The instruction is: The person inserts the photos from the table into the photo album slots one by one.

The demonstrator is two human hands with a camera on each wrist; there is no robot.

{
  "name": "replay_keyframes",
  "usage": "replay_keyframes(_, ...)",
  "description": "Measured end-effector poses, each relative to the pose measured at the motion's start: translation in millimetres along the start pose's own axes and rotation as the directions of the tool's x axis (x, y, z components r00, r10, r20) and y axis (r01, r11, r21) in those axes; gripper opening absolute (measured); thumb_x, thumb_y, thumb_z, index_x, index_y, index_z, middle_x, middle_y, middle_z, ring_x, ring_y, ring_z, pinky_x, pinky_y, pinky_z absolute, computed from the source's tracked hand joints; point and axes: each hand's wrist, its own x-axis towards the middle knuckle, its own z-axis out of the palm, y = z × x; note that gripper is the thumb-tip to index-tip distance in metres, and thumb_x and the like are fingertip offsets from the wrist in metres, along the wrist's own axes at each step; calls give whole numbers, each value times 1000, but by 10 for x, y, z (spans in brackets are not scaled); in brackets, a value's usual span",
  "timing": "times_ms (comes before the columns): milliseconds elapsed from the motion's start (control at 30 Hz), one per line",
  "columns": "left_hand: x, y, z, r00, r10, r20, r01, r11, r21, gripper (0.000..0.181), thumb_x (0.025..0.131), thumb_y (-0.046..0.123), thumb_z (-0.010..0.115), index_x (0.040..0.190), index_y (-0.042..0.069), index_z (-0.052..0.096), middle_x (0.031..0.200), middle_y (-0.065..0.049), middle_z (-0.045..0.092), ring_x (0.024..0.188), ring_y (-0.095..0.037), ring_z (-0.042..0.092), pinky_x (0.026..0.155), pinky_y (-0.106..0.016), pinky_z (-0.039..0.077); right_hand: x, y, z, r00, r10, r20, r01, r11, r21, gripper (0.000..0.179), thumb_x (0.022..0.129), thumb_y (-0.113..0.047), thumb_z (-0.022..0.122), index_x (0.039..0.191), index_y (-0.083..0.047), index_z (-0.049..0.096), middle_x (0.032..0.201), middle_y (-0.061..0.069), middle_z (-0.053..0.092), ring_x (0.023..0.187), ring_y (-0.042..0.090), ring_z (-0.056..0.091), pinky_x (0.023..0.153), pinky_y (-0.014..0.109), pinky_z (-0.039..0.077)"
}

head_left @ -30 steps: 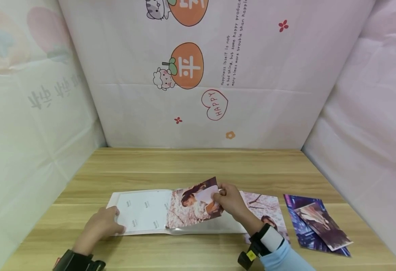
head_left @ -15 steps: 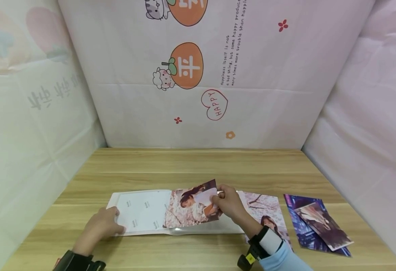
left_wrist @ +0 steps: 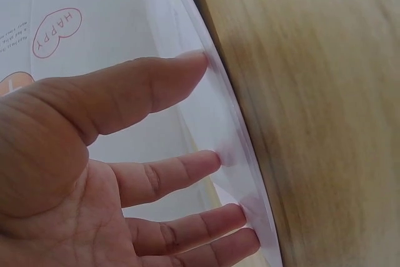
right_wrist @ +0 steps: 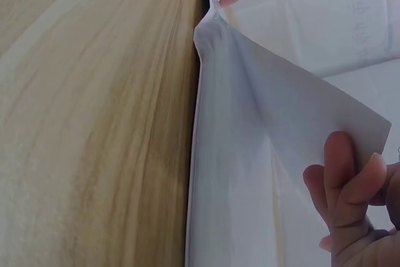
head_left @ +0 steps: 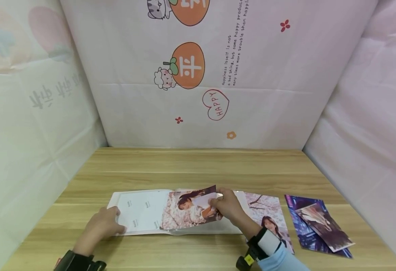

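A white photo album (head_left: pixel 140 216) lies spread flat on the wooden table. My left hand (head_left: pixel 104 223) rests against its left end; in the left wrist view the thumb and fairly straight fingers (left_wrist: pixel 203 164) touch the album's edge. My right hand (head_left: pixel 229 206) pinches the right edge of a photo (head_left: pixel 187 210) of a person among pink blossoms. That photo tilts over the album's right page, raised at the right, with its left end low near the fold. The right wrist view shows the photo's plain pale back (right_wrist: pixel 312 104) and the thumb and fingers gripping its corner.
Right of the album lies another blossom photo (head_left: pixel 262 203), partly covered by my right forearm. Farther right, a small dark photo (head_left: pixel 324 226) overlaps a blue-purple one (head_left: pixel 302 235). Printed white cloth (head_left: pixel 252 113) stands behind the table (head_left: pixel 191 165) and along both sides.
My right hand has lowered slightly, and the photo has come down flatter, its left end shifting a little left. The left hand has stayed in place.
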Motion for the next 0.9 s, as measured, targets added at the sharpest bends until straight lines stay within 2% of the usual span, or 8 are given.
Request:
replay_keyframes(267,-7,9,-4,1000,1,-1,-1,1000,-2,57,67,24,79,107,-9,57,94,-23,52,78,-30,49,66,-44,44,7,35,37,1000,11,-22,-12,999,-49,50,90,-14,61,130,4,38,59,5,55,37,10,39,35,25,37)
replay_keyframes(533,-10,-6,-2,1000,-4,-5,4,1000,0,57,65,24,79,106,-9,57,93,-23,52,77,-30,50,64,-43,44,-36,42,-29,1000,3,5,-3,998,-70,48,85,0,59,128,9,41,67,8,60,51,16,54,39,25,40)
replay_keyframes(733,0,-9,-2,1000,0,-4,0,1000,4,58,66,25,80,106,-10,57,93,-23,52,77,-30,50,64,-44,45,-30,42,-25,1000,-11,7,12,997,-73,45,84,1,61,125,11,44,68,9,60,50,16,54,40,29,42)
replay_keyframes(900,-4,9,-11,1000,2,-2,-2,1000,0,58,66,25,79,108,-10,57,94,-23,53,78,-30,50,65,-44,44,-14,52,10,1000,-7,15,8,998,-58,45,84,0,59,125,12,44,67,9,58,48,15,54,39,26,41)
